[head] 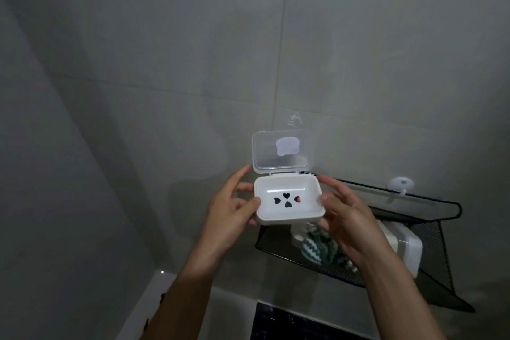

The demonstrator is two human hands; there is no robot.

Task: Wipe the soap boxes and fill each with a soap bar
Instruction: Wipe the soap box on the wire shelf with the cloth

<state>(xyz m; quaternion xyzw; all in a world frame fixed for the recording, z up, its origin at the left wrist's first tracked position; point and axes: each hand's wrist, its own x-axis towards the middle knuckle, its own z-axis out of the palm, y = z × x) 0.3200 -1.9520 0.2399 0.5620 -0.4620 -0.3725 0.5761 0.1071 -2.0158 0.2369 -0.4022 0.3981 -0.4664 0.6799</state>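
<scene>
I hold a white soap box [287,211] in front of the wall, above a black mesh shelf [430,262]. Its clear hinged lid [281,153] stands open and upright. The inner tray is bare, with several heart-shaped drain holes. My left hand [234,207] grips the box's left side and my right hand [350,218] grips its right side. On the shelf lies a second white soap box [408,246] with a pale soap bar showing at its left end. A green and white striped cloth [317,251] lies beside it, partly behind my right hand.
Grey tiled walls fill the view, meeting in a corner at the left. A white adhesive hook [400,185] sticks to the wall above the shelf. A dark patterned surface [289,323] lies below, and a white ledge [154,292] runs at the lower left.
</scene>
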